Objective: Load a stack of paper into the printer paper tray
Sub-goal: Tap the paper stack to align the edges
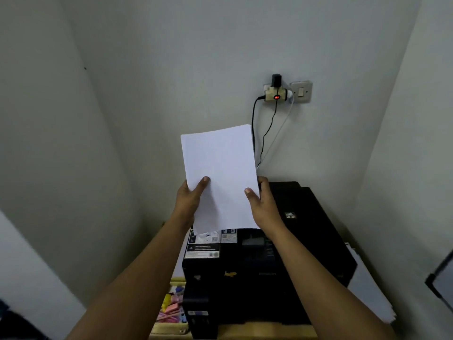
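Observation:
A white stack of paper [220, 168] stands nearly upright above the rear of the black printer [269, 261]. My left hand [190, 196] grips its lower left edge, thumb on the front sheet. My right hand [261, 201] grips its lower right edge the same way. The bottom edge of the stack hangs just over the printer's back part, near the white labels [203, 244]. The printer's raised black lid or rear support [306, 217] leans to the right behind my right hand. I cannot tell where the paper tray slot is.
A wall socket with plugs and a red light [277, 94] sits above, its cables [257, 133] dropping behind the paper. A box of coloured items [171, 307] lies left of the printer. Loose white sheets [372, 298] lie to its right. Walls close in on both sides.

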